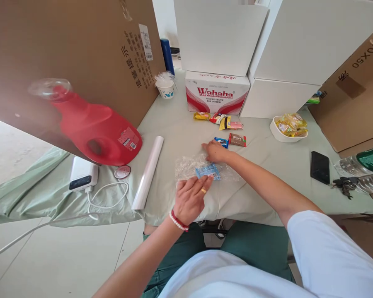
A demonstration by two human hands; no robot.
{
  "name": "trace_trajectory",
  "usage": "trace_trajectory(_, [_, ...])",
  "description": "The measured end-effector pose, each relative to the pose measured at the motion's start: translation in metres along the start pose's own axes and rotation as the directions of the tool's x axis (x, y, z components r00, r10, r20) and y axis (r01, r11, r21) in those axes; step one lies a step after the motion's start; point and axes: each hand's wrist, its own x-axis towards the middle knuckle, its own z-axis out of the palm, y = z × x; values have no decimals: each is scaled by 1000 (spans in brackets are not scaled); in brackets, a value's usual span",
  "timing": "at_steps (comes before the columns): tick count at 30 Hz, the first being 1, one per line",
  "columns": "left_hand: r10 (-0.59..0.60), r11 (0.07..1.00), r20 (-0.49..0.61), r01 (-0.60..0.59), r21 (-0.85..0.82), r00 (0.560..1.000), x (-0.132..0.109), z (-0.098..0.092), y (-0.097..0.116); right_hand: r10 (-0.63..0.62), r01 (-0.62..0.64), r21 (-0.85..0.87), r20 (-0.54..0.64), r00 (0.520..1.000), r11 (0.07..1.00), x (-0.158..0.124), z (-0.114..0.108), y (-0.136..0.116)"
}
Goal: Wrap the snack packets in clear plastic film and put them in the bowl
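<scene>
A light-blue snack packet lies on a crumpled sheet of clear plastic film at the front of the table. My left hand, wearing a ring and a bead bracelet, reaches over the film's near edge. Its fingers are stretched out, with the tips at the packet's near side. At the film's far edge is my right hand, its index finger pointing left and apart from the thumb. It partly covers a dark-blue packet. Beside that one lies a brown packet.
Several snack packets line the front of a Wahaha box. A roll of film, a red jug and a power bank stand left. At right are a white bowl of snacks, a phone and bottles.
</scene>
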Motion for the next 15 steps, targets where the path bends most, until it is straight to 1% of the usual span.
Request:
trace_trajectory(1, [7,1000,69,-8,6,998,7,5,5,1,-1,5,25,1000,1000,2,-3,-2])
trace_trajectory(2, [-10,1000,122,7,22,992,14,9,8,-9,8,15,49,999,1000,1,-7,-3])
trace_trajectory(4, [-66,997,196,56,58,978,25,16,11,-47,44,42,63,997,998,-7,-12,-4])
trace_trajectory(6, [-111,993,232,96,74,966,29,20,10,-101,100,61,7,995,993,-24,-9,-6])
trace_trajectory(7, [-126,991,237,113,70,963,29,21,9,-139,140,61,-28,990,988,-35,-5,-7])
trace_trajectory(9, [-161,987,225,155,42,961,24,23,6,-234,238,42,-82,969,970,-60,10,-10])
trace_trajectory(11, [-181,981,202,192,-37,962,17,26,2,-317,320,8,-97,943,947,-81,29,-12])
trace_trajectory(13, [-186,958,157,215,-193,970,9,30,-6,-356,356,-27,-105,928,934,-95,46,-14])
trace_trajectory(14, [-211,930,117,236,-281,971,6,32,-11,-358,356,-41,-110,927,934,-99,53,-15])
trace_trajectory(15, [-270,892,69,277,-358,960,4,34,-18,-354,350,-50,-113,929,935,-102,58,-16])
